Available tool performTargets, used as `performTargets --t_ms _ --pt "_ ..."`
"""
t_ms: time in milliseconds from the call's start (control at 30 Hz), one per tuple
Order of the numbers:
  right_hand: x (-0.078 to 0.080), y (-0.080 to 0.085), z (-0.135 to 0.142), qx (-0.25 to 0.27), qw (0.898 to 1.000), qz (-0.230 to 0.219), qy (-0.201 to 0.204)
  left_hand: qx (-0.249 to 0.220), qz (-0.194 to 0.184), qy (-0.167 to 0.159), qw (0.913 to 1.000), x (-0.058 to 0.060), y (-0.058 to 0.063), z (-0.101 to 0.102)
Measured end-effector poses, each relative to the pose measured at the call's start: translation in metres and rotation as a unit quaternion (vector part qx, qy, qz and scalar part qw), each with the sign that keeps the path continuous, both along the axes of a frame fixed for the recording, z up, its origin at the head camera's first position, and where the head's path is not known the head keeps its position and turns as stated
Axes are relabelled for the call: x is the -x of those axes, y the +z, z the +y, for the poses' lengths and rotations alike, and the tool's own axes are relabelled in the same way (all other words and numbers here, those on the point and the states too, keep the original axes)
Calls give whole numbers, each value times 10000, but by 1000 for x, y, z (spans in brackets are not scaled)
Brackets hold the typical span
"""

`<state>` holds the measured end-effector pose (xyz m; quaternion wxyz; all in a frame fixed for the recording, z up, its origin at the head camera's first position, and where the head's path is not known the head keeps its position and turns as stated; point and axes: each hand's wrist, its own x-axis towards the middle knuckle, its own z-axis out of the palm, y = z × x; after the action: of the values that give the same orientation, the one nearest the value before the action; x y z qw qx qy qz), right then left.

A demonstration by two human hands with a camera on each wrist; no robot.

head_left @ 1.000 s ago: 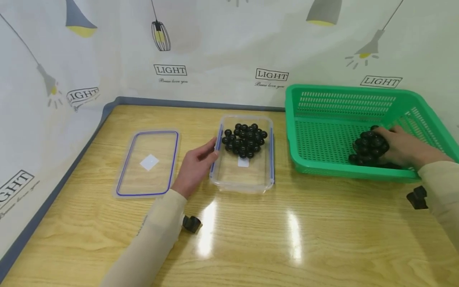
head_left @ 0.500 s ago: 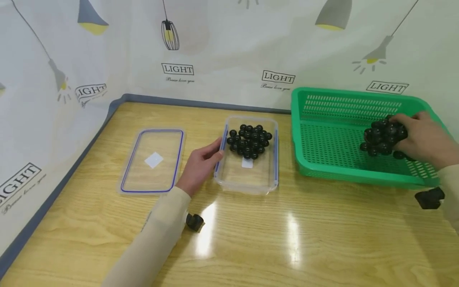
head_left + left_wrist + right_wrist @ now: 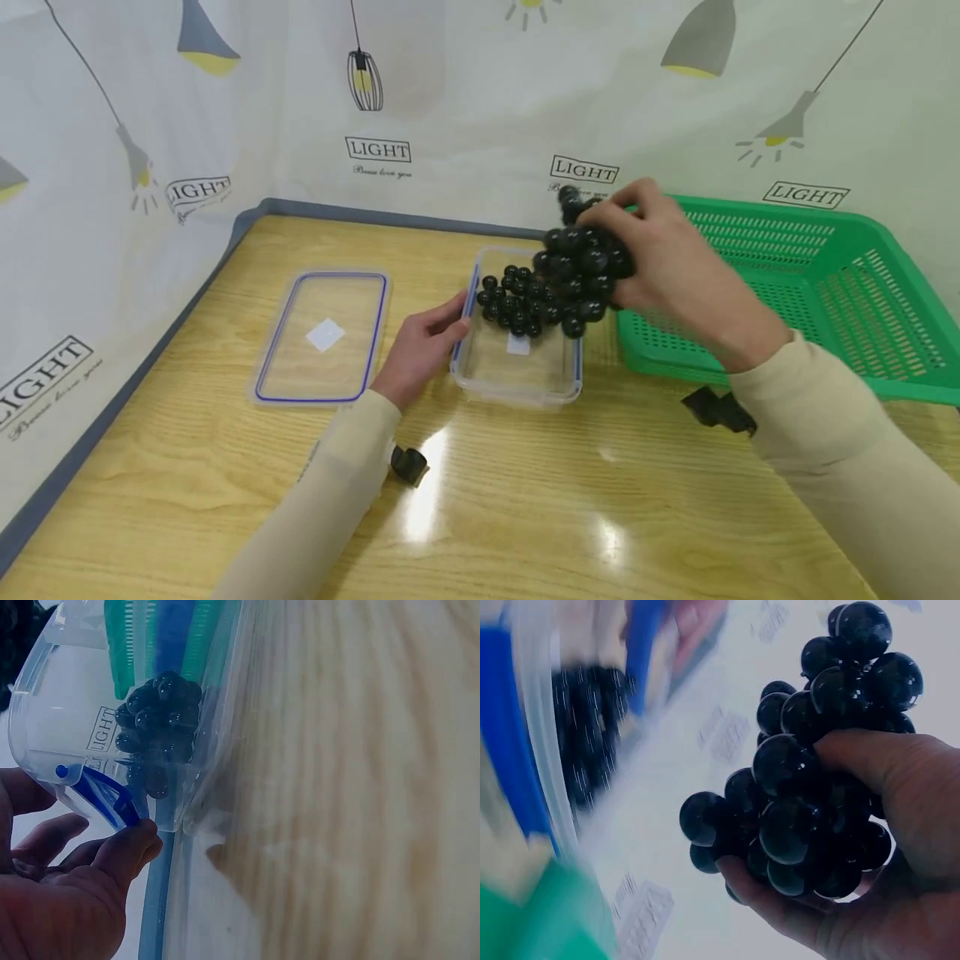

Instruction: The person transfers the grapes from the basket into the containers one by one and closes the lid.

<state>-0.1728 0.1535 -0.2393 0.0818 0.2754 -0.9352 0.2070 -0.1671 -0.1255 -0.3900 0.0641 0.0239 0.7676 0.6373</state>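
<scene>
My right hand [image 3: 675, 267] grips a bunch of black grapes [image 3: 581, 262] and holds it in the air above the right side of a clear plastic food container [image 3: 517, 387]. In the right wrist view, thumb and fingers are curled round this bunch [image 3: 795, 817]. Another bunch of black grapes [image 3: 517, 308] lies inside the container, partly hidden by the held one. My left hand [image 3: 420, 350] touches the container's left wall. Its thumb [image 3: 135, 847] meets a blue-edged side latch [image 3: 105, 795] in the left wrist view, with the other fingers loosely bent.
A green plastic basket [image 3: 757, 383] stands right of the container, partly behind my right arm. Left of my left hand, a clear lid [image 3: 322, 300] with a blue seal lies flat on the wooden table [image 3: 525, 500]. A lamp-printed cloth [image 3: 465, 100] hangs behind.
My right hand has lifted the grape bunch out of the green basket and carried it left over the container. My left hand has stayed at the container's side. The head view has shifted slightly.
</scene>
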Motion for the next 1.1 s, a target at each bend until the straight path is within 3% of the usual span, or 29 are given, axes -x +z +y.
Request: performTargets --t_ms 67,167,333,467,767,1100 --pt "-1 -14 -26 -193 9991 -96 366 -25 24 17 10000 0 -1 0" --pt "-3 -35 -52 -513 9972 -339 435 -22 59 38 10000 0 -1 0" --pt "-6 -65 -69 -942 9942 -467 243 -9 68 -37 10000 0 -3 0" --pt "-10 -78 -73 -1172 9921 -450 1 107 112 -1 9999 1 -3 -1" --pt "-13 -93 -83 -1629 9851 -479 -259 207 82 51 9997 1 -2 -1" --pt "-20 -84 -70 -819 9831 -1596 366 103 108 15 9999 1 -1 -2"
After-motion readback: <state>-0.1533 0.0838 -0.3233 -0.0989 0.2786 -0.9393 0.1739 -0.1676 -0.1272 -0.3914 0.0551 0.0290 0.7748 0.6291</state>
